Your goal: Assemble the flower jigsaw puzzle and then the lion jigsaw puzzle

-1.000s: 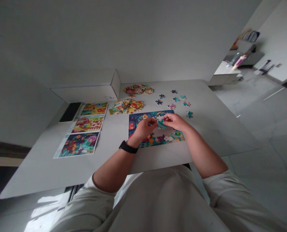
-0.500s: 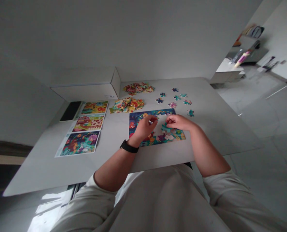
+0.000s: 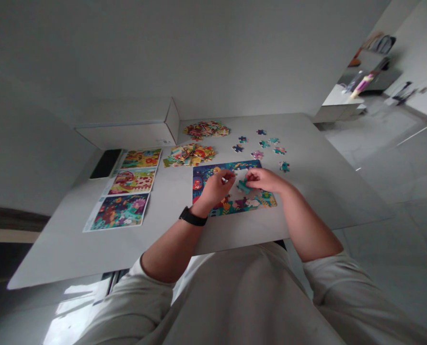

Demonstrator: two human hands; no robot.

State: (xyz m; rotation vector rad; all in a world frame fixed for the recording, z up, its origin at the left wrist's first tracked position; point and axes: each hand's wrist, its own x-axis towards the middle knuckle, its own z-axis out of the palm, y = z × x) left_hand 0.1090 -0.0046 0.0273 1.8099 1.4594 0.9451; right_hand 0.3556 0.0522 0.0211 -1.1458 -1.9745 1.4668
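A jigsaw puzzle (image 3: 203, 171), partly assembled with a dark blue and multicoloured picture, lies flat on the table and has a bare gap in its middle. My right hand (image 3: 265, 179) pinches a teal puzzle piece (image 3: 244, 186) over that gap, close to the assembled pieces. Over the left part of the puzzle is my left hand (image 3: 217, 186), a black band on its wrist. Its fingers are curled with thumb and forefinger together; whatever may be between them is hidden.
Loose pieces (image 3: 257, 155) are scattered behind the puzzle. Two heaps of pieces, a nearer one (image 3: 191, 155) and a farther one (image 3: 206, 129), lie further left. A picture sheet (image 3: 132, 181), a black phone (image 3: 106, 164) and a white box (image 3: 127, 136) occupy the table's left side.
The teal piece has shifted slightly left and turned a little in my right hand, uncovering more of it. My left hand has stayed nearly in place.
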